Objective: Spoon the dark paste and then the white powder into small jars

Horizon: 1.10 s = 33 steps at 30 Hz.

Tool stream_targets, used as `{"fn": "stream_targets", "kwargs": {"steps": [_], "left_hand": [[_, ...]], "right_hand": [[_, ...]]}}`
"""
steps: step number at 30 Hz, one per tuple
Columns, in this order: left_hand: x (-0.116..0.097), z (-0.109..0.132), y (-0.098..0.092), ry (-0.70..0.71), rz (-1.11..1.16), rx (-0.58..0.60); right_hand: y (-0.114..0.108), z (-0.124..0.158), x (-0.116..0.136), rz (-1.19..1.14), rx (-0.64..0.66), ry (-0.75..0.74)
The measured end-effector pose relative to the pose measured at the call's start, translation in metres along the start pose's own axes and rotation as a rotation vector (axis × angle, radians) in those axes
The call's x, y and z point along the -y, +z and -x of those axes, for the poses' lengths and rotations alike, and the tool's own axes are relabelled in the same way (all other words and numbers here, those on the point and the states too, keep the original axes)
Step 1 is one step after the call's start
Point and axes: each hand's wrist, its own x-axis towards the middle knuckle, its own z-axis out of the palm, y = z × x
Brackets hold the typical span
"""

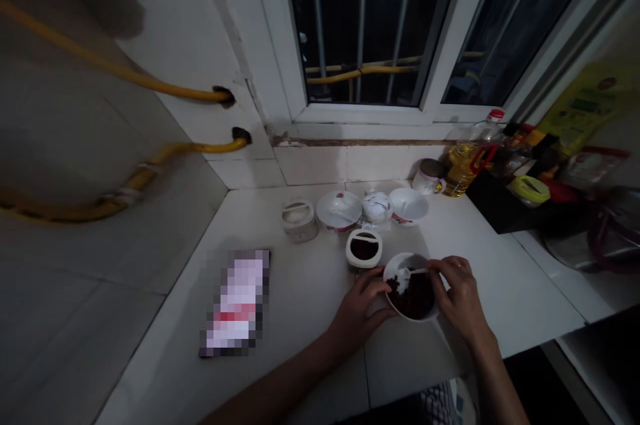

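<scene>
My left hand grips the left side of a white bowl, its fingers against the rim and wall. Dark reddish-brown, crumbly contents fill much of the bowl, with a patch of white grains on top at the left. Between the fingertips of my right hand is the handle of a small white spoon, its head over the white patch. Just behind the bowl stands a jar with a white-rimmed lid and dark contents.
Behind are a lidded container, two bowls and a wrapped white item. An oil bottle and a mug-like jar stand by the window wall. A blurred-out phone-like slab lies left. A dark rack holds condiments at right.
</scene>
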Motion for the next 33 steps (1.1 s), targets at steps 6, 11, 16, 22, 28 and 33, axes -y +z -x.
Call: {"fn": "stream_targets", "kwargs": {"steps": [6, 11, 16, 22, 28, 33], "left_hand": [[0.002, 0.001, 0.0, -0.002, -0.009, 0.003], [0.001, 0.0, 0.0, -0.031, -0.008, 0.018], [-0.001, 0.001, -0.003, -0.045, -0.014, 0.04], [-0.001, 0.001, -0.001, -0.012, -0.008, 0.007], [0.0, 0.0, -0.001, -0.019, -0.017, 0.012], [-0.001, 0.0, -0.002, -0.013, -0.011, 0.015]], "right_hand": [[0.006, -0.002, 0.017, -0.231, 0.123, 0.27], [0.006, 0.0, 0.012, -0.437, -0.005, 0.561], [0.001, -0.001, 0.004, -0.728, -0.066, 0.717], [0.002, -0.003, 0.006, -0.823, -0.146, 0.758], [0.006, -0.011, 0.011, -0.872, -0.164, 0.806], [0.012, -0.028, 0.026, -0.827, -0.175, 0.727]]}}
